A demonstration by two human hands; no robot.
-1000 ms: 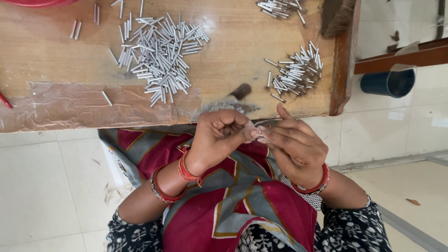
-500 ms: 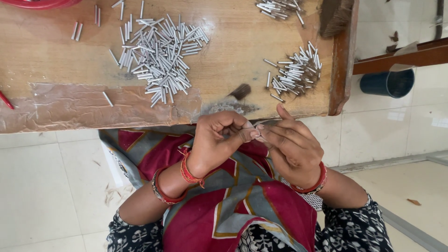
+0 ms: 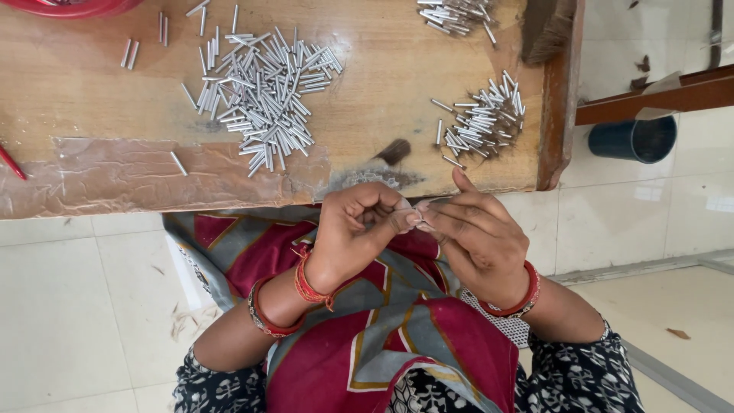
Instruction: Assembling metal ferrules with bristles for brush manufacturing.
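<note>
No packages here, no labels, no signs and no screens anywhere in view. Nothing wrapped, boxed, printed or lit up shows on the wooden surface [image 3: 92, 84], and nothing of that kind lies on the tiled floor [image 3: 69, 306] beside it either.

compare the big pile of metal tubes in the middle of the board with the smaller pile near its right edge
The big pile holds many more tubes than the smaller pile and spreads wider. The big pile's tubes cross at all angles, while the smaller pile's tubes lie mostly in one slanting direction. The big pile sits above the left hand; the smaller pile sits above the right hand. Both are short silvery tubes lying loose on the wooden board.
</note>
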